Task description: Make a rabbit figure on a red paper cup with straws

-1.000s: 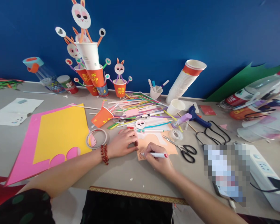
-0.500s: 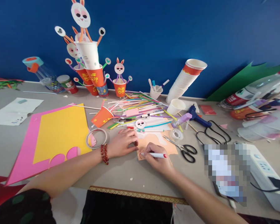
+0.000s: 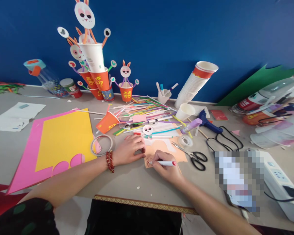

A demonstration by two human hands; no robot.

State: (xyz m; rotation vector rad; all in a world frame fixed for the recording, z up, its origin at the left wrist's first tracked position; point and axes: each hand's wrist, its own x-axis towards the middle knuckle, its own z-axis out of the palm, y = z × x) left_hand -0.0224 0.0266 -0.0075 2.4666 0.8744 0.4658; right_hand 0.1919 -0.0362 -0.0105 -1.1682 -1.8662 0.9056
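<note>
One marker (image 3: 167, 163) pinched in right hand's (image 3: 168, 169) grip, tip near peach paper's (image 3: 152, 150) 8 o'clock corner, by drawn loops (image 3: 148, 162). Left hand (image 3: 127, 151) palm-down, grip loose, at paper's 9 o'clock edge. Scissors (image 3: 192, 156) at right hand's 2 o'clock.

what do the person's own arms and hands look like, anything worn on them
Both the left hand and the right hand are bare, with no gloves. At the left wrist is a reddish-brown bead bracelet with more than one strand. A black sleeve with dark green dots covers the upper part of the left arm; no sleeve shows on the right, and its forearm is bare.
</note>
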